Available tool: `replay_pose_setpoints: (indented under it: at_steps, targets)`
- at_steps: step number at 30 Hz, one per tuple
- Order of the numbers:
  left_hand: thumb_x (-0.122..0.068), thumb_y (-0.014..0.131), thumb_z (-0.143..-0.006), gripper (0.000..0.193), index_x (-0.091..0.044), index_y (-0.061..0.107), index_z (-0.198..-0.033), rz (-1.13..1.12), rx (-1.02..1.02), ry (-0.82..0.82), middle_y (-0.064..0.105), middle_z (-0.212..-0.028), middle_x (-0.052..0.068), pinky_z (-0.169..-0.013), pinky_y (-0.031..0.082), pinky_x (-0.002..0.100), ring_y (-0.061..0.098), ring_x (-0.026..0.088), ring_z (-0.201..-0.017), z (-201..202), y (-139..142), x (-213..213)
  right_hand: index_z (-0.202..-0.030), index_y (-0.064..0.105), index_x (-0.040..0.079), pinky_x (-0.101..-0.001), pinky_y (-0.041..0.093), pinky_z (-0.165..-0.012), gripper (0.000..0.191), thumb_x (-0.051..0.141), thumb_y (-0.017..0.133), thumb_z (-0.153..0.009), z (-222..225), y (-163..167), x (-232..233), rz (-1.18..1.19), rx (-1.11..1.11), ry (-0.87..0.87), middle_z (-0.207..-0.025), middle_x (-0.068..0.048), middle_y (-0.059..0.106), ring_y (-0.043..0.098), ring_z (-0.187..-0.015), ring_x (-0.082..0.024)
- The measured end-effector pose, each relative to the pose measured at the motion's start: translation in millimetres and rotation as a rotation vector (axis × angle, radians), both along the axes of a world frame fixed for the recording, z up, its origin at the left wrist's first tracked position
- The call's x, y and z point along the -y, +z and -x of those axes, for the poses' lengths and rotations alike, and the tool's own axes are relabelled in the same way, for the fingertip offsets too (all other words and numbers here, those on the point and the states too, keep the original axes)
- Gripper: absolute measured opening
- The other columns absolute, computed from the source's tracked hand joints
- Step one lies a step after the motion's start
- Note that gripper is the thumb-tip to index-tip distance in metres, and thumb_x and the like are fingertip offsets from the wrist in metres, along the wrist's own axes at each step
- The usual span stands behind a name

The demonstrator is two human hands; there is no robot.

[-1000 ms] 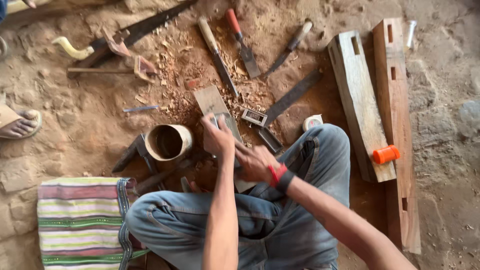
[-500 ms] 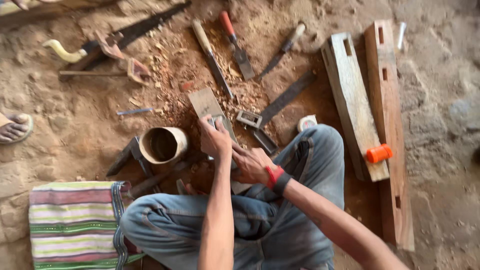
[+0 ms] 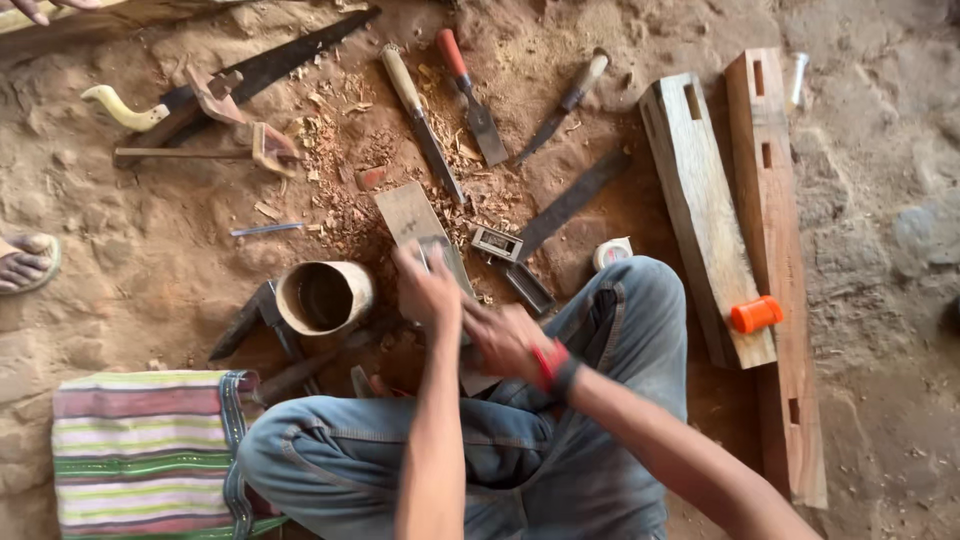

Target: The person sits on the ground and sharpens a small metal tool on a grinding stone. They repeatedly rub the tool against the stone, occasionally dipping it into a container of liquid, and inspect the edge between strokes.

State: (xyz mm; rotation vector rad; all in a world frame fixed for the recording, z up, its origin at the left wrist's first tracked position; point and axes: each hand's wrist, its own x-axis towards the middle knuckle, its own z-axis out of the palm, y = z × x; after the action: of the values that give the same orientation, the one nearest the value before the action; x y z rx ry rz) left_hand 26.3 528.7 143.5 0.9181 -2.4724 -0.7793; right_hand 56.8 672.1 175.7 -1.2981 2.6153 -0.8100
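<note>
A flat wooden board (image 3: 412,215) lies on the sandy dirt floor (image 3: 130,260) before the seated person's knees; the left hand (image 3: 428,285) presses down on its near end, fingers curled, and the right hand (image 3: 505,338) beside it is closed, its grip blurred. Wood shavings (image 3: 345,170), chisels (image 3: 470,95), a saw (image 3: 270,65), a round cup (image 3: 322,297) and two mortised beams (image 3: 740,200) surround it, with a striped cloth (image 3: 140,450) near the left knee.

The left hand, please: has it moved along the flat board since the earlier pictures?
Yes. The left hand has slid down the board toward the person; the board's far end shows more, measured against the round cup.
</note>
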Motion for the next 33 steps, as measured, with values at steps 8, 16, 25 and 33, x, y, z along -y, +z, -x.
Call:
replay_pose_setpoints:
  at_steps: [8,16,25,33]
  targets:
    - [-0.034,0.063,-0.101,0.028,-0.015,0.053,-0.12,-0.142,0.24,0.013,0.073,-0.092,0.008,-0.052,0.055,0.043,0.073,0.027,-0.068,0.2,-14.6,2.6,-0.148,0.044,0.003,-0.0435,0.053,-0.056,0.101,0.042,0.081,-0.063,-9.4,7.4,8.3,-0.088,0.187,-0.042,-0.153,-0.02,0.048,0.066,-0.064,-0.037]
    - [-0.037,0.068,-0.1,0.034,-0.015,0.053,-0.121,-0.162,0.287,-0.07,0.075,-0.099,0.016,-0.069,0.055,0.05,0.073,0.038,-0.088,-50.2,14.5,-13.7,-0.149,0.036,0.0,-0.0464,0.055,-0.057,0.107,0.054,0.084,-0.071,-47.3,22.5,-16.1,-0.168,0.343,0.019,-0.157,-0.025,0.041,0.068,-0.067,-0.041]
    - [-0.032,0.063,-0.103,0.029,-0.013,0.053,-0.121,-0.161,0.248,-0.036,0.076,-0.104,0.015,-0.068,0.057,0.048,0.075,0.036,-0.089,21.9,-4.2,11.4,-0.153,0.038,0.002,-0.0491,0.054,-0.058,0.106,0.042,0.085,-0.067,9.7,6.1,10.1,-0.021,0.245,-0.057,-0.158,-0.022,0.044,0.067,-0.067,-0.042]
    - [-0.034,0.066,-0.097,0.034,-0.015,0.053,-0.122,-0.205,0.186,-0.103,0.076,-0.098,0.017,-0.066,0.058,0.05,0.076,0.039,-0.086,-50.2,2.3,-9.5,-0.149,0.04,-0.001,-0.0463,0.055,-0.055,0.105,0.046,0.087,-0.068,-53.2,11.8,-15.8,-0.002,0.389,-0.029,-0.153,-0.03,0.041,0.067,-0.062,-0.04]
